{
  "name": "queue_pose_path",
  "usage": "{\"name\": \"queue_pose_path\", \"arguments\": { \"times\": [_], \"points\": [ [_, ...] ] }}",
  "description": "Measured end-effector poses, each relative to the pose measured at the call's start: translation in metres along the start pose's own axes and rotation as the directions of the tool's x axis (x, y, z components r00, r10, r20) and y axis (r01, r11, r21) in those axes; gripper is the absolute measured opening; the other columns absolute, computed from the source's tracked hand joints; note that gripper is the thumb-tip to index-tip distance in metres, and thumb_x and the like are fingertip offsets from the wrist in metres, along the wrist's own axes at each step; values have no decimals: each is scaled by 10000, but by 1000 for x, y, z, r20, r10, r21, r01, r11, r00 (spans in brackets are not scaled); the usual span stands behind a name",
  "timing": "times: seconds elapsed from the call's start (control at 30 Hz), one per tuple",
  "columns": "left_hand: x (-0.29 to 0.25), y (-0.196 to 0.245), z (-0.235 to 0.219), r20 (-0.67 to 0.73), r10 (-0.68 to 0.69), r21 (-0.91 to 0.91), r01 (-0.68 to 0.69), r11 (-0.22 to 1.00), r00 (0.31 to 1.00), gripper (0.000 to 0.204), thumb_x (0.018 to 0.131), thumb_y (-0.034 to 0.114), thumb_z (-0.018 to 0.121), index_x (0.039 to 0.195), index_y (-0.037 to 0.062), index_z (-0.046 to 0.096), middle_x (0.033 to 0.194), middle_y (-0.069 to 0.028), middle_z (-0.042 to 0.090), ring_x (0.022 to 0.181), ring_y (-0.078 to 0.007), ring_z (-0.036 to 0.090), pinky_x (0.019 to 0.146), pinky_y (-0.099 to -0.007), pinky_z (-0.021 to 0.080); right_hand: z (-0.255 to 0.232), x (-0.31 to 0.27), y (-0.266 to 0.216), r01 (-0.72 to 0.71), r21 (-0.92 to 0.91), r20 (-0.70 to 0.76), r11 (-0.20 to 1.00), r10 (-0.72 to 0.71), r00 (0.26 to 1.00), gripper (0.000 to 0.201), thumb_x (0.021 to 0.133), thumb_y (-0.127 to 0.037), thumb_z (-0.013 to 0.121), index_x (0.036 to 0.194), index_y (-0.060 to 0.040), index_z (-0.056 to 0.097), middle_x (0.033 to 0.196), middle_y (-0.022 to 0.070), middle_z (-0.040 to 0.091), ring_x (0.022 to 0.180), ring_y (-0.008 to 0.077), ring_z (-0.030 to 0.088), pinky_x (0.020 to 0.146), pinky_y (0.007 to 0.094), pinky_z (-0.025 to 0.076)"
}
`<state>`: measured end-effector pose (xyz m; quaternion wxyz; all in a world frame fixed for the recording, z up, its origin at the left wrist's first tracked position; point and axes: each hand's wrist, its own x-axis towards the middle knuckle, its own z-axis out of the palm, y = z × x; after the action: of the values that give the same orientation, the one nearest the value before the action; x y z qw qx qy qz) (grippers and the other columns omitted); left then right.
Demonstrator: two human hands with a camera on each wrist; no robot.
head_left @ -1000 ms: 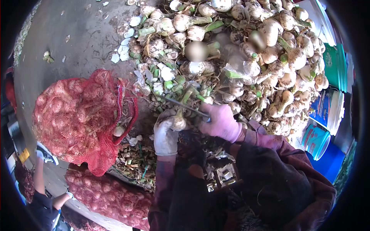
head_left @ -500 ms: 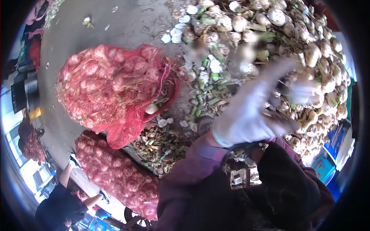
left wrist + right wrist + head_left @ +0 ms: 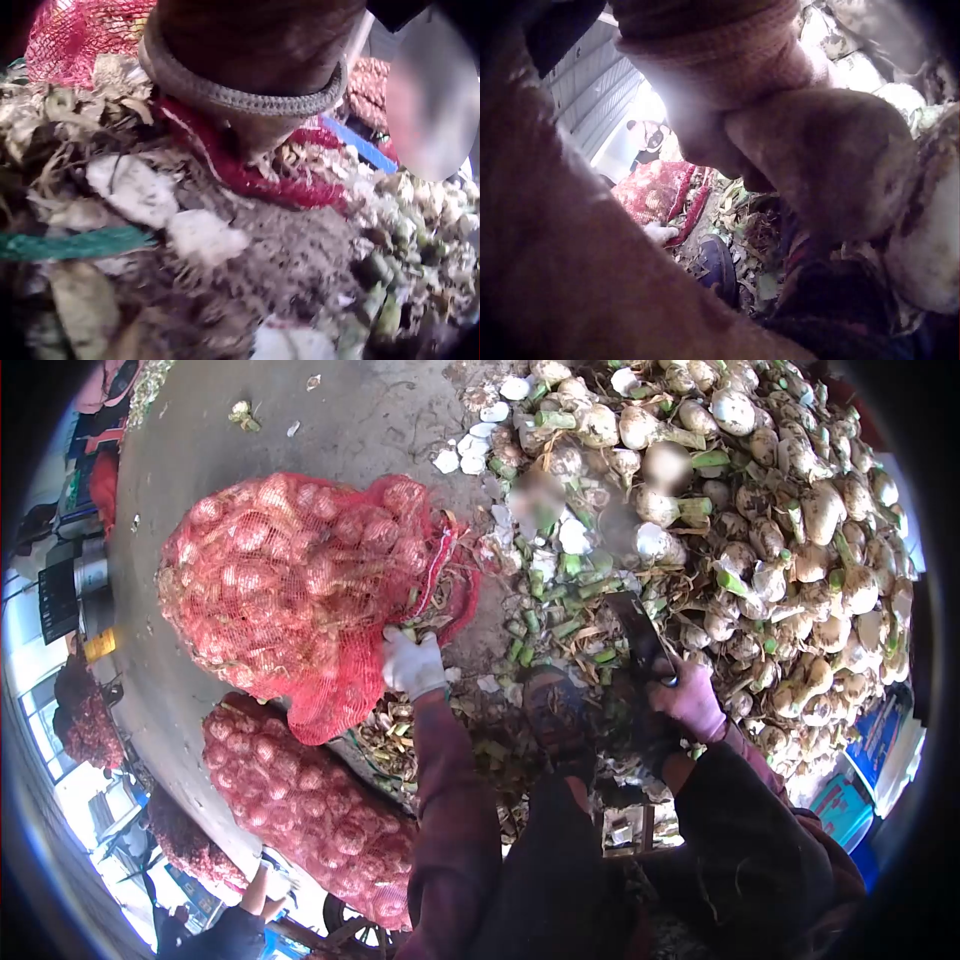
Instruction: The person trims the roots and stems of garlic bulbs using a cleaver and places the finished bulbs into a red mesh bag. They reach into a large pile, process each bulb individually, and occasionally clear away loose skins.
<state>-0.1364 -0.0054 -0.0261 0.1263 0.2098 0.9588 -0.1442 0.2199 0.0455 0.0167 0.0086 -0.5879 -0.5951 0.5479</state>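
Note:
My left hand [image 3: 412, 665], in a white glove, is at the mouth of the red mesh bag of bulbs [image 3: 290, 570]. In the left wrist view the cuff hides most of that hand [image 3: 259, 135], beside the bag's red rim [image 3: 300, 191]; its fingers and any hold are unclear. Gloved in pink, my right hand [image 3: 692, 702] grips a knife by its handle, the dark blade [image 3: 635, 625] angled up and left over cut stems. The right wrist view shows this hand [image 3: 817, 157] close up, with the knife hidden.
A large heap of stemmed bulbs [image 3: 790, 560] lies to the right. Trimmings [image 3: 570, 585] cover the ground between bag and heap. A second full mesh bag [image 3: 300, 800] lies below the first. A shoe [image 3: 555, 710] stands between the hands; another person [image 3: 235, 935] is at lower left.
My left hand has swung left from the heap side to the bag's mouth. The bulb it held a second ago no longer shows in it. The head view has turned left.

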Motion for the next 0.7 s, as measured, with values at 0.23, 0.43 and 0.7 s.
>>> {"name": "queue_pose_path", "arguments": {
  "times": [0.23,0.43,0.7],
  "points": [
    [-107,12,3,-245,599,-350,-646,679,762,473,611,307,707,961,31,548,813,-157,561,785,-334,564,662,-452,459,6,3,-12,210,-128,-129,969,-227,965,262,666,-146,647,902,-41,606,619,136,592,541,217,592,543,335,470],
    [-148,50,-1,217,800,-967,237,96,560,406,669,14,672,1065,-26,589,915,-49,632,817,-104,583,739,-245,464,3,13,-33,433,-402,-236,807,-548,803,235,623,-134,688,831,-87,589,614,107,555,532,298,577,496,377,462],
    [-150,34,-20,347,772,-815,578,-32,532,551,662,24,558,1193,-66,441,831,-168,593,616,-213,556,573,-313,478,9,11,-26,351,-373,-179,859,-438,881,237,669,-197,630,853,-85,532,698,115,569,619,330,587,559,420,463]
  ]
}}
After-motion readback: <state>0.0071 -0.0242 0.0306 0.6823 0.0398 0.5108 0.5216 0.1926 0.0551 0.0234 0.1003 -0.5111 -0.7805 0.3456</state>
